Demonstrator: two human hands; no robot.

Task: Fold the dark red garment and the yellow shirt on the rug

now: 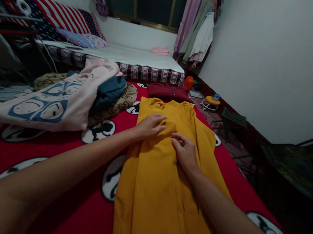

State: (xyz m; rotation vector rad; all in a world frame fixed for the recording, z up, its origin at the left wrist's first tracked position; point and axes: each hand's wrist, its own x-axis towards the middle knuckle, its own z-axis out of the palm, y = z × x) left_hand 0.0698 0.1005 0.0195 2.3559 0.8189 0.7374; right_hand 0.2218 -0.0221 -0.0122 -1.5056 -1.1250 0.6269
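A long mustard-yellow garment [157, 187] lies lengthwise in front of me, its neckline end away from me and its near end past the bottom of the view. Its kind, coat or dress, is not certain. My left hand [151, 126] is over its upper part, fingers stretched out and loosely apart. Just right of it and a little nearer, my right hand [185, 152] hovers at or touches the fabric, fingers slightly bent, thumb apart. Neither hand grips anything visible. Beyond the neckline, a folded dark red garment [168, 92] lies on the red blanket [89, 173].
To the left, a pale pink printed garment [75, 98] lies among a teal cloth [108, 93] and patterned brown fabric [127, 97]. A second bed [139, 56] stands under the window. Past the right edge are a yellow stool [212, 101] and a dark folding stool [233, 118].
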